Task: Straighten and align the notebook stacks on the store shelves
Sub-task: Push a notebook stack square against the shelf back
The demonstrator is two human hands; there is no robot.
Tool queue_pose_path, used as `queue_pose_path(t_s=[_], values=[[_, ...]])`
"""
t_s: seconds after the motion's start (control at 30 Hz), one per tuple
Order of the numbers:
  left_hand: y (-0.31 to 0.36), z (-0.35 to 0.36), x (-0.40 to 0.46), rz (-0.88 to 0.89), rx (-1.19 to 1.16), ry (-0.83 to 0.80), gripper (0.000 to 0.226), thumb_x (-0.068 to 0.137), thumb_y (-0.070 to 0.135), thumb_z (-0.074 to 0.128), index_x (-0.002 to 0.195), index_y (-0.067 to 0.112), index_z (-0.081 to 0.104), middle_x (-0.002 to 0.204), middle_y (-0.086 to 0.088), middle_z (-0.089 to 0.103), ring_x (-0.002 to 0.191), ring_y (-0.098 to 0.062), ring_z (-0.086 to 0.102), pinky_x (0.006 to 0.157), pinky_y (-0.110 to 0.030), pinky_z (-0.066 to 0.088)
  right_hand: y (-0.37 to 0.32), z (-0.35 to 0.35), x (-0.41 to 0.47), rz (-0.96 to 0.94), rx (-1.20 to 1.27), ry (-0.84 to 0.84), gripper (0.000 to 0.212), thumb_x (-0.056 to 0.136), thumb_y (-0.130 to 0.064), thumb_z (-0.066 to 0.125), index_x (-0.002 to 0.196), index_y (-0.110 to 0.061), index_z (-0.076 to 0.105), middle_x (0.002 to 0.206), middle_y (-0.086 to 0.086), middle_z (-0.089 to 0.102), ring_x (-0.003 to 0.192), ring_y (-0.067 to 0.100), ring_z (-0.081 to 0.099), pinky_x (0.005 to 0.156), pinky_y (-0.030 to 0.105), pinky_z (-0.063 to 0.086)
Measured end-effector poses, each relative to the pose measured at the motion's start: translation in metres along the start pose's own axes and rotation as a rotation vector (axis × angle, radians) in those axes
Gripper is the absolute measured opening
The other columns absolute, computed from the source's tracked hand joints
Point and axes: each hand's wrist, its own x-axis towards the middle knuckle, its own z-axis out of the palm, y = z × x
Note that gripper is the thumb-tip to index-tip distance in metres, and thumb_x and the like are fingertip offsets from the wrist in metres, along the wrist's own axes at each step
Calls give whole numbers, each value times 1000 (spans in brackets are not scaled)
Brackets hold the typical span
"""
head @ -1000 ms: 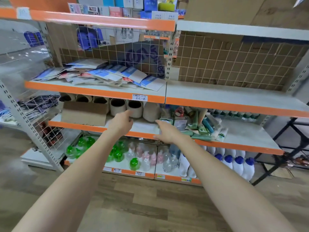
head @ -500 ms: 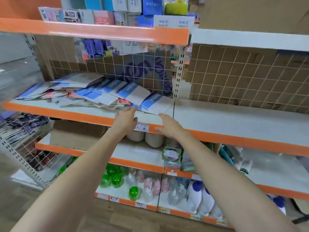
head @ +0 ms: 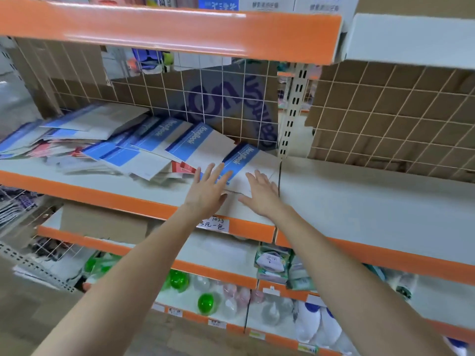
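Note:
A messy spread of blue-and-white notebooks [head: 156, 147] lies fanned across the middle shelf [head: 77, 181], overlapping at different angles. The rightmost notebook [head: 246, 163] lies askew near the shelf's upright post. My left hand [head: 209, 191] reaches over the shelf edge with straight fingers touching that notebook's near left corner. My right hand [head: 261, 195] lies flat with spread fingers on the same notebook's lower right part. Neither hand grips anything.
A wire grid backing [head: 205, 98] with cardboard stands behind the notebooks. The orange-edged upper shelf [head: 180, 32] hangs overhead. Right bay shelf [head: 372, 201] is bare. Below are a cardboard box [head: 102, 222], green and clear bottles [head: 205, 301], and a price label [head: 213, 223].
Both hands rose from the lower shelf to the notebook shelf and now rest on the rightmost notebook. The view has moved closer and upward.

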Motion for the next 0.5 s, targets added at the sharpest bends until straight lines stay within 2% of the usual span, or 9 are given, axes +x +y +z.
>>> queue_pose_path(t_s=[0.13,0.27,0.5], values=[[-7,6,23,56,42,-74,65,99,43,36,151,20,3,159,-5,-3,146,-25,-3,115,-46,-2,4,4,17,33,10,-19,75,94,-54,43,152,-27,4,159,11,-5,146,27,-3,114,44,7],[-12,4,39,126,112,-139,65,100,45,28,150,21,-5,159,-5,-6,145,-24,-7,115,-45,-4,7,7,26,79,17,-64,79,93,-60,39,152,-29,-2,159,10,-9,146,28,-6,116,46,3],[-22,14,47,159,133,-167,58,100,48,19,151,24,4,159,-3,0,146,-22,-5,115,-48,-7,19,21,26,118,-2,-135,73,95,-58,37,152,-28,4,160,8,-6,147,25,-4,115,46,4]])
